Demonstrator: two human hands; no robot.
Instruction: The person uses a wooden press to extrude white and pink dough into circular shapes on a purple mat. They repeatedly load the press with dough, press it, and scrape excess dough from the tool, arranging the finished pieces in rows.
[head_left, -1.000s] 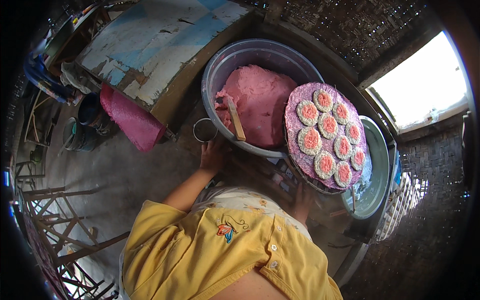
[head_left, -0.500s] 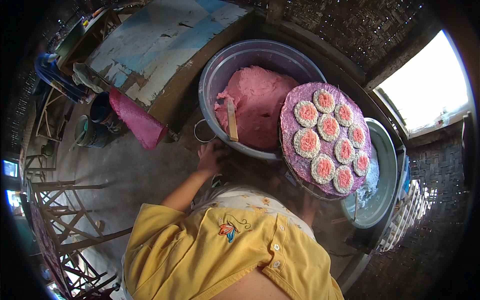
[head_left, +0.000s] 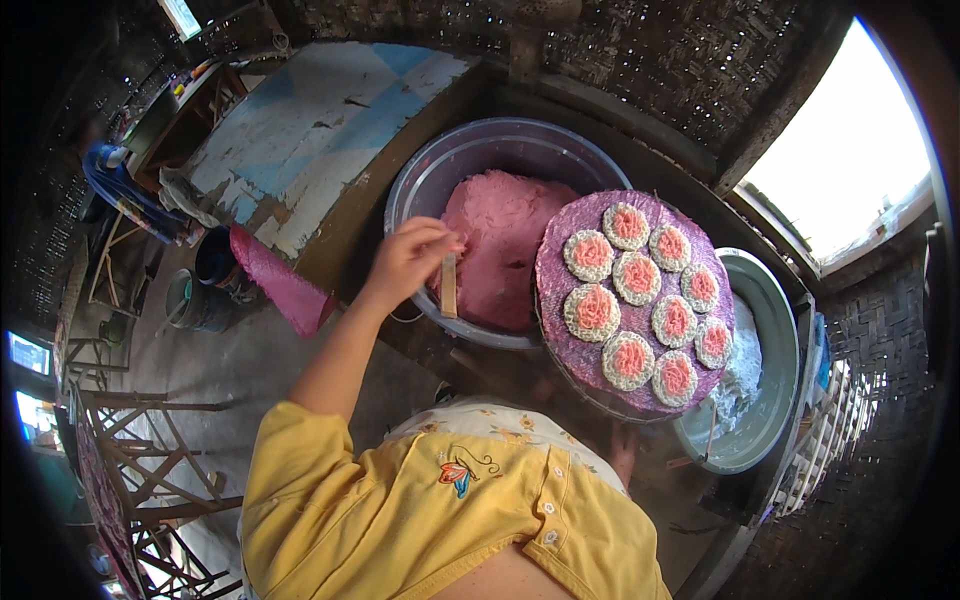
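Observation:
My left hand (head_left: 408, 258) is raised over the near rim of a big grey basin (head_left: 420, 180) that holds a mound of pink dough (head_left: 500, 240). Its fingers are apart and reach toward a flat wooden stick (head_left: 449, 285) that stands in the dough. A round purple tray (head_left: 700, 250) with several white-edged pink flower-shaped pieces (head_left: 592, 310) leans across the basin's right side. My right hand (head_left: 622, 455) is low under the tray's near edge, mostly hidden; I cannot tell what it grips.
A second grey-green basin (head_left: 775, 330) with white powder sits to the right of the tray. A blue and white painted tabletop (head_left: 320, 120) lies to the left, with a pink cloth roll (head_left: 280, 280) and dark pots (head_left: 205, 285) below it. Woven walls surround the spot.
My left hand has risen from beside the basin's outer wall to above its rim, close to the wooden stick. The view has shifted slightly.

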